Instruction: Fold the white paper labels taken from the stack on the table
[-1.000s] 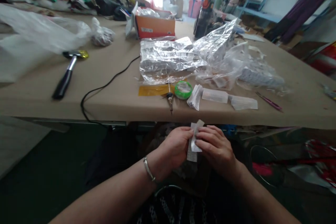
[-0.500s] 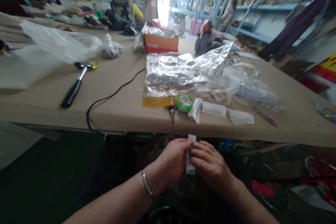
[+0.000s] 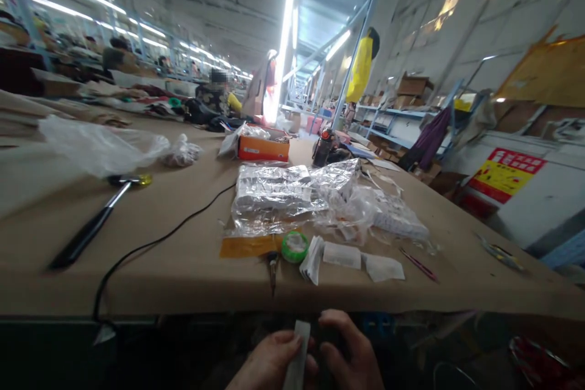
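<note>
Below the table's front edge, my left hand is closed on a narrow white strip, its thumb pressed on the upper part. My right hand is just to the right of the strip, fingers apart and curved, with nothing seen in it. On the table above my hands lie a thin pointed tool with a dark collar, a green roll of tape and a small fanned stack of white pieces. Two flat whitish pieces, one of them a rectangle, lie to their right.
Clear plastic bags cover the middle of the table, with an orange box behind. A hammer and a black cable lie left. Red tweezers and pliers lie right. A person sits beyond.
My right hand has come off the white strip and opened. The left still holds it. The view has tilted upward, so both hands appear lower.
</note>
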